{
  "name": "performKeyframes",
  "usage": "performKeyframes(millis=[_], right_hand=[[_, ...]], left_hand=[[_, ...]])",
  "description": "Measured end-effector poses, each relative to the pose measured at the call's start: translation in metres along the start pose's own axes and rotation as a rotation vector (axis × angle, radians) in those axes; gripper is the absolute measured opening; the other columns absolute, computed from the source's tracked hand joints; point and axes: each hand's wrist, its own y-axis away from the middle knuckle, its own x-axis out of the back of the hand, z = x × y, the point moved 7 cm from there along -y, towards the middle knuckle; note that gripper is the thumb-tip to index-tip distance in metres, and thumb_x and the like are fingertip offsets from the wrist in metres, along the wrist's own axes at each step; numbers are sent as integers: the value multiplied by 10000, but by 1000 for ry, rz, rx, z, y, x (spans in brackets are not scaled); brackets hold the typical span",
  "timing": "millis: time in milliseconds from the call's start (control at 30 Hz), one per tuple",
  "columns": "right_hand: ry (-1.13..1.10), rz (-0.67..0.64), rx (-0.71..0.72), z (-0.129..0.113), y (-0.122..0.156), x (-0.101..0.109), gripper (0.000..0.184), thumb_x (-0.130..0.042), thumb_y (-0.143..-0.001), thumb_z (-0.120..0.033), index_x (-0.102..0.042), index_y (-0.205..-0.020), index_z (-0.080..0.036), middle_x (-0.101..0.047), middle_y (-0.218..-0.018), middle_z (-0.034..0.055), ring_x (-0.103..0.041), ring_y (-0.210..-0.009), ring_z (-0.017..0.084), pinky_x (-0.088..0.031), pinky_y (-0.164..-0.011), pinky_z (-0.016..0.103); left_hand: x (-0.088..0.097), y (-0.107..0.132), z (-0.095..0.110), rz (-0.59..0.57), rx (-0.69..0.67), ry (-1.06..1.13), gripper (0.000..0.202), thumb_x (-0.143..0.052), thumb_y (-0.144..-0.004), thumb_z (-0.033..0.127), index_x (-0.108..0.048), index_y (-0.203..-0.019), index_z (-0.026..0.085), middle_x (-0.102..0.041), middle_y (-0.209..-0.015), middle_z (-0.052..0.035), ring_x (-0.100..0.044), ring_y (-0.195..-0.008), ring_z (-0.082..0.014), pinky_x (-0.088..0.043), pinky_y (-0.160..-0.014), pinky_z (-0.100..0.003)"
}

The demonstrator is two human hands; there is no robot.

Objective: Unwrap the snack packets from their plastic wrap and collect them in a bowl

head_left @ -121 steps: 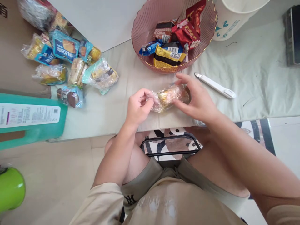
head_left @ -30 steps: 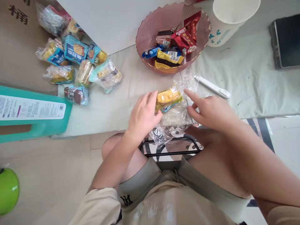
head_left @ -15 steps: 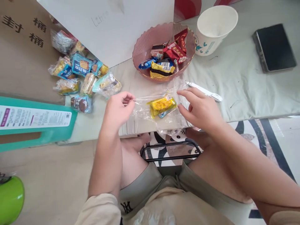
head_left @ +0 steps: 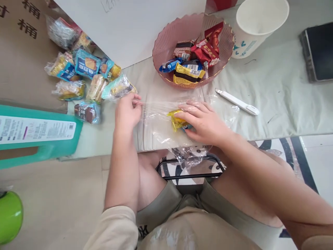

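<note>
A thin sheet of clear plastic film [head_left: 156, 126] lies spread over the cloth-covered surface, its front edge hanging down. My left hand [head_left: 128, 110] pinches the left edge of this film and pulls it into taut creases. On the film sits a small bundle of yellow-wrapped snack packets [head_left: 177, 121], with a bit of blue wrapper showing below. My right hand [head_left: 205, 121] grips the bundle from the right, fingers over the top and thumb at the near side. It covers most of the packets, and some film creases around its fingers.
Behind stands a pink scalloped bowl [head_left: 161, 45] of wrapped sweets, beside a paper cup [head_left: 260, 31]. A white utility knife [head_left: 238, 101] lies right of the film. Several film-wrapped snack bundles [head_left: 87, 64] are at the left, near a teal box [head_left: 62, 140]. A black device [head_left: 321, 52] lies far right.
My right hand has moved left and closed over the yellow packets. My left hand keeps its pinch on the film. The view has shifted slightly closer.
</note>
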Motion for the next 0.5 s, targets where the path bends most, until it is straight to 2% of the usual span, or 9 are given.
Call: performKeyframes(millis=[67,100,133,167,233,300,367,433,500], right_hand=[[49,-37,-36,1,-2,-1,575,-612,-907,-248,-577,-1480,-278,-628,-1510,105,-578,-1314,354,-423,-1042,484],[70,-48,-55,1,-4,-1,587,-618,-909,-273,-564,-1493,-281,-657,-1468,112,-597,-1258,353,-422,-988,468],[91,-56,-72,2,-5,-1,607,-622,-904,-286,-549,-1506,-272,-685,-1419,122,-607,-1216,355,-414,-943,456],[112,-63,-82,1,-6,-1,629,-623,-896,-288,-532,-1517,-254,-707,-1370,134,-610,-1193,359,-403,-915,448],[146,-76,-81,-1,-9,-2,593,-605,-888,-286,-558,-1474,-208,-738,-1269,151,-623,-1149,359,-388,-899,444],[170,-96,-70,-3,-9,-4,437,-560,-910,-287,-639,-1329,-188,-748,-1205,148,-647,-1095,343,-385,-925,449],[178,-115,-63,-3,-7,-5,319,-532,-924,-279,-672,-1197,-192,-744,-1222,133,-669,-1068,322,-390,-958,451],[168,-122,-64,-1,-3,-3,308,-551,-907,-257,-660,-1190,-202,-720,-1332,117,-668,-1146,322,-400,-982,448],[155,-112,-69,1,1,0,341,-581,-885,-242,-644,-1219,-208,-688,-1422,112,-633,-1268,332,-407,-1001,445]], left_hand=[[15,12,15,150,-63,-115,241,-578,-865,133,-681,-1063,222,-753,-1111,-73,-706,-1032,-273,-542,-1016,-567],[22,21,29,206,-129,-183,263,-593,-868,151,-688,-1106,210,-734,-1183,-84,-676,-1140,-291,-505,-1080,-572],[30,33,46,281,-208,-214,255,-616,-859,151,-696,-1092,216,-725,-1200,-72,-649,-1199,-285,-485,-1114,-543],[32,45,65,261,-313,-197,217,-623,-877,173,-695,-1072,237,-722,-1192,-44,-638,-1217,-255,-488,-1119,-487],[19,69,101,27,-540,-128,128,-583,-923,215,-695,-979,247,-737,-1066,-20,-669,-1114,-217,-527,-1024,-404],[-2,91,125,-270,-702,-104,166,-548,-951,257,-682,-857,233,-727,-903,-21,-687,-948,-201,-535,-870,-353],[-17,99,128,-427,-717,-166,253,-524,-964,281,-664,-762,221,-700,-790,-22,-653,-777,-185,-478,-716,-328],[-25,90,110,-442,-604,-292,303,-550,-953,326,-650,-687,222,-656,-681,-14,-562,-613,-167,-375,-592,-321],[-24,74,84,-399,-459,-406,381,-587,-936,396,-616,-596,228,-563,-544,-1,-425,-479,-149,-277,-519,-320]])
